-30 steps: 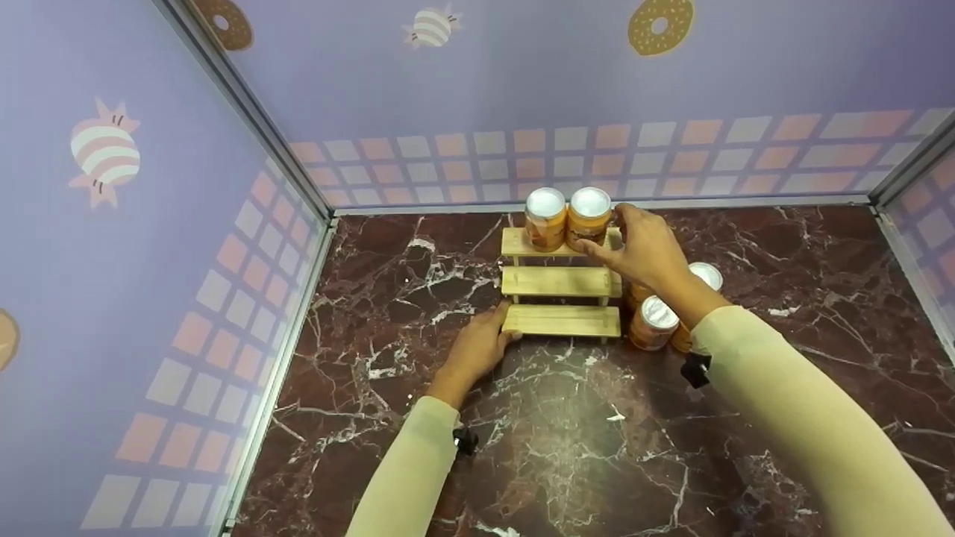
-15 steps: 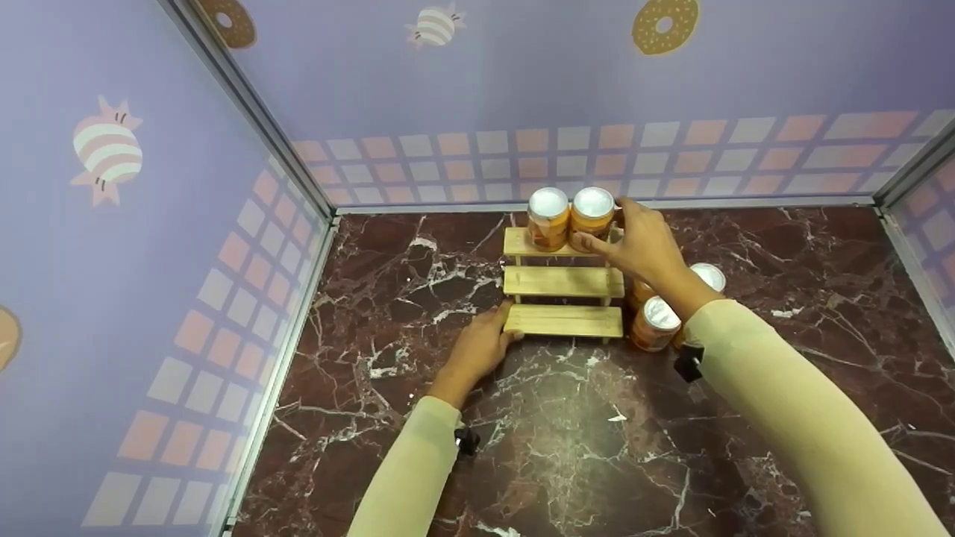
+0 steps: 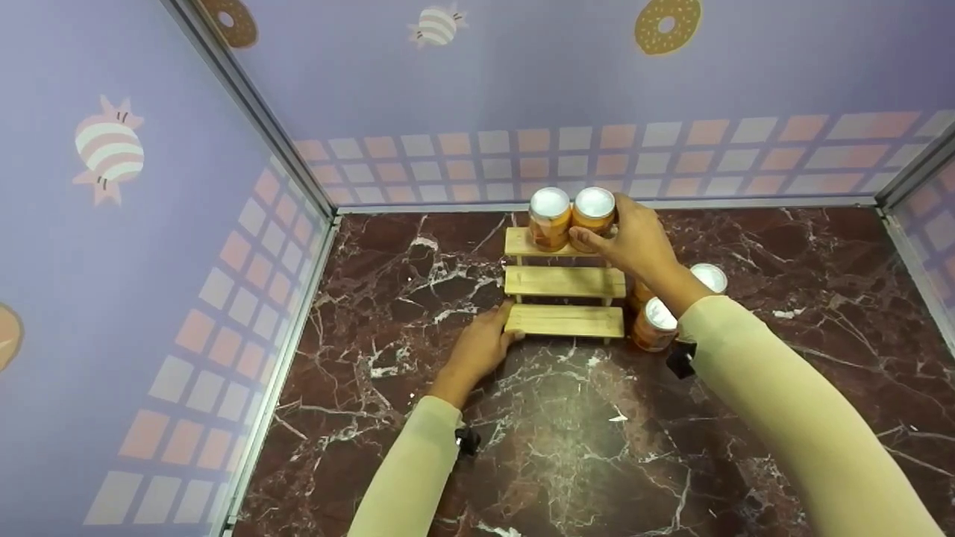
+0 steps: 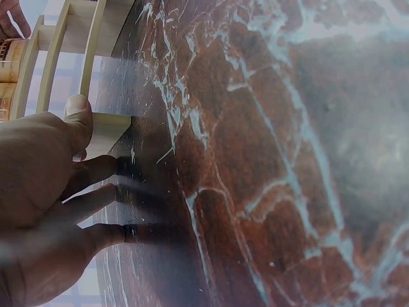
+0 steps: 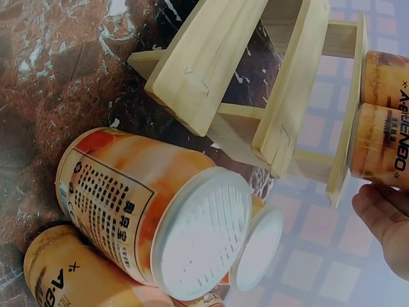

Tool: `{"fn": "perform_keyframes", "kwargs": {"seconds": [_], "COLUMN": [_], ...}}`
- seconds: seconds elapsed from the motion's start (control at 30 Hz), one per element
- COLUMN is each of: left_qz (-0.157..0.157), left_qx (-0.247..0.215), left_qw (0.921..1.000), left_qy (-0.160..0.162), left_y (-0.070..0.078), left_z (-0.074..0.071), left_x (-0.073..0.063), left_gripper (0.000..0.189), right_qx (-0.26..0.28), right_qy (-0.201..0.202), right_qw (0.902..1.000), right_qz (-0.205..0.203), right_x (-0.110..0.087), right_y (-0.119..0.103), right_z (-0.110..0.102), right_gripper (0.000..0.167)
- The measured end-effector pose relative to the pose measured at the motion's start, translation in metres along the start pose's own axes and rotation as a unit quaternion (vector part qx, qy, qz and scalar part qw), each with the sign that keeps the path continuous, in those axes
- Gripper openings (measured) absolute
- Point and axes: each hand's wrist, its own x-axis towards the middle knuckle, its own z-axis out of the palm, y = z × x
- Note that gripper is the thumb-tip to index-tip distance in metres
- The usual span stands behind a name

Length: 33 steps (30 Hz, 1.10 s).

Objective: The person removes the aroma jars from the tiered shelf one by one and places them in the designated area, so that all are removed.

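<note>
A three-step wooden rack (image 3: 565, 282) stands on the dark marbled tabletop. Two orange jars with white lids stand side by side on its top step: a left jar (image 3: 549, 224) and a right jar (image 3: 595, 209). My right hand (image 3: 642, 239) holds the right jar, thumb in front and fingers at its far side. The right wrist view shows this hand (image 5: 388, 220) against the jar (image 5: 380, 147). At the lowest step's left end, my left hand (image 3: 477, 347) grips the rack; in the left wrist view its thumb (image 4: 78, 118) presses the step while other fingertips touch the tabletop.
More orange jars stand on the tabletop right of the rack, including a near jar (image 3: 655, 328) and one with a white lid (image 3: 709, 277), partly hidden under my right forearm. A purple patterned wall (image 3: 477, 89) rises behind the rack, another on the left.
My right hand has shifted slightly and its wrist has moved a little left as it closes in on the right jar. My left hand and the rack stay in place.
</note>
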Motion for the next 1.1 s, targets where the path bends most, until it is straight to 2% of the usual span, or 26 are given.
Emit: {"fn": "perform_keyframes", "kwargs": {"seconds": [0.17,0.4,0.53,0.57,0.63,0.77,0.8,1.1], "left_qz": [-0.001,-0.007,-0.008,-0.006,-0.004,0.003,0.002,0.010], "left_qx": [0.006,-0.021,-0.037,-0.029,-0.032,-0.019,-0.026,0.005], "left_qw": [0.9999,0.9997,0.9992,0.9995,0.9994,0.9998,0.9997,0.9999], "left_qy": [-0.009,-0.013,-0.014,-0.011,-0.006,0.002,0.001,0.004], "left_y": [0.002,0.003,0.004,0.009,0.010,0.008,0.004,-0.002], "left_z": [0.000,-0.002,-0.005,-0.012,-0.013,-0.010,-0.003,0.002], "left_x": [0.001,0.000,-0.001,-0.005,-0.005,-0.004,0.000,0.002], "left_gripper": [0.075,0.077,0.076,0.076,0.076,0.077,0.076,0.075], "right_qx": [-0.006,-0.004,-0.001,0.001,0.004,0.008,0.007,-0.002], "right_qy": [-0.008,-0.006,-0.001,0.000,0.002,0.007,0.008,0.017], "right_qw": [0.9998,0.9998,0.9999,0.9999,0.9999,0.9999,0.9999,0.9998], "right_qz": [0.016,0.020,0.016,0.015,0.011,0.009,0.007,0.008], "right_x": [0.000,0.000,0.000,0.000,-0.001,-0.003,-0.003,-0.009], "right_y": [-0.002,-0.003,-0.002,-0.002,-0.001,0.002,0.002,0.004], "right_z": [-0.001,-0.001,-0.001,-0.001,-0.002,-0.004,-0.004,-0.012], "right_gripper": [0.081,0.079,0.076,0.076,0.076,0.077,0.077,0.077]}}
